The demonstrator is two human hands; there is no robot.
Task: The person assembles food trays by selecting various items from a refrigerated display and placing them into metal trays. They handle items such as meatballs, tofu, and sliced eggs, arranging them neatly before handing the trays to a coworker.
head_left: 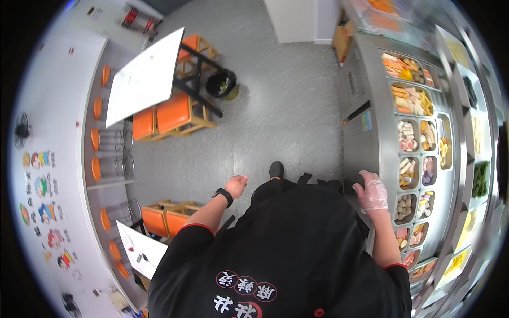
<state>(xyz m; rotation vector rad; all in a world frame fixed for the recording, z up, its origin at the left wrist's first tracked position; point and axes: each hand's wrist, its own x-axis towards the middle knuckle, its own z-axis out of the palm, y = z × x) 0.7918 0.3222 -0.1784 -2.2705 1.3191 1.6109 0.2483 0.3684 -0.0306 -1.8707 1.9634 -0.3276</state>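
Observation:
My left hand [236, 186] hangs over the grey floor with its fingers curled in and nothing visible in them; a black watch [224, 197] is on that wrist. A clear plastic glove [376, 196] covers my right hand [369, 189], its thumb apart from the fingers. That hand is at the front edge of the steel counter [387, 139], and I cannot tell whether it touches it. Close beside it, a sunken pan holds round balls [404, 207], and another holds tan and white pieces [407, 172].
More food pans run along the counter, with a raised row of white trays [480, 135] behind. Across the floor stand a white table [148, 74], orange-seated chairs [175, 113] and a black bin [221, 85]. Another white table [139, 248] and chairs are at lower left.

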